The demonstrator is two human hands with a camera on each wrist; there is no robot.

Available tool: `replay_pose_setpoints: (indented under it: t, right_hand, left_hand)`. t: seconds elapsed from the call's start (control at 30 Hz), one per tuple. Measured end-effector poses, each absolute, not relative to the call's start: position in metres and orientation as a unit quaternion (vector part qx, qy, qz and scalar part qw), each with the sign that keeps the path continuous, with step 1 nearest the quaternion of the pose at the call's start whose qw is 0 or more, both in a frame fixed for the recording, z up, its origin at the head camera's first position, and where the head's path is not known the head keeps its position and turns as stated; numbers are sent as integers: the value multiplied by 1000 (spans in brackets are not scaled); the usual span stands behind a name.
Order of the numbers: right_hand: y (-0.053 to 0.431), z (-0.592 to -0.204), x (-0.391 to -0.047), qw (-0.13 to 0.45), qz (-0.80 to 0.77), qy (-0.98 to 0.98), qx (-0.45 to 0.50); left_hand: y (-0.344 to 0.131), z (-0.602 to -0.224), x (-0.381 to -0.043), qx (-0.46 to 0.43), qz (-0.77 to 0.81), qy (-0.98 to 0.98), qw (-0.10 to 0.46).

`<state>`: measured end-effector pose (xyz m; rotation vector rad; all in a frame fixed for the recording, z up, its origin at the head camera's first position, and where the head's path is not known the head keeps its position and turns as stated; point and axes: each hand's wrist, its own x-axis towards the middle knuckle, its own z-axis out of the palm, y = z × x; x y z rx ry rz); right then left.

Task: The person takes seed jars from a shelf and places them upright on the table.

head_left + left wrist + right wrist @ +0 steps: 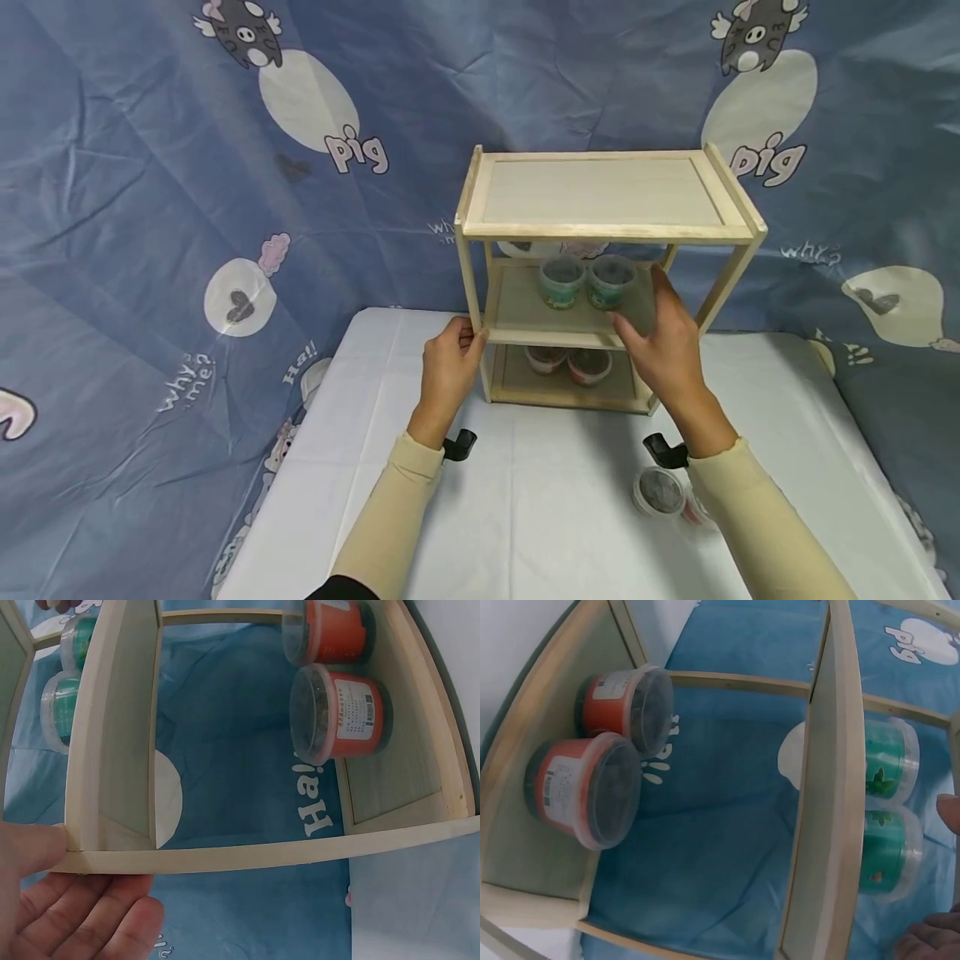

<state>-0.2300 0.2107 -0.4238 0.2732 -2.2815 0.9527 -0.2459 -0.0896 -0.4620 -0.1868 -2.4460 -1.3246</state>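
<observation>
A small wooden rack (607, 340) stands at the back, with tubs on its middle and bottom boards. My left hand (450, 362) grips its left front post at middle-board height; in the left wrist view thumb and fingers (97, 919) lie on either side of the wood. Two green-labelled clear tubs (562, 282) sit side by side on the middle board. Just right of the right-hand green tub (611, 283) is my right hand (667, 346), thumb and index finger spread apart, holding nothing. Two red-labelled tubs (574, 791) rest on the bottom board.
On the white table (480, 517), a lidded tub (658, 490) stands near my right forearm. A red-labelled tub (696, 510) beside it is partly hidden by the sleeve. Blue printed cloth (420, 83) hangs behind the rack. The rack's top board (600, 190) overhangs the green tubs.
</observation>
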Motion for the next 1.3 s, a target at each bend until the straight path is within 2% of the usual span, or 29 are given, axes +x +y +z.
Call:
replay_pose_setpoints:
  t: [0.57,0.9,1.1,1.3]
  right_hand:
    - [209,-422,-256,229,370,-897,81]
    - [210,-416,-272,196,367,-906,75]
    - [211,-411,-272,159,354,-920,51]
    - [210,-412,-272,168,347,-921,53]
  left_hand:
    - [-90,-466,-246,-68,-469,-862,179]
    - [-90,-463,-246,-67,-470,-861,181]
    - [-89,-464,-246,-71,-468,-863,179]
    - [-91,-465,-246,-68,-459,-867,182]
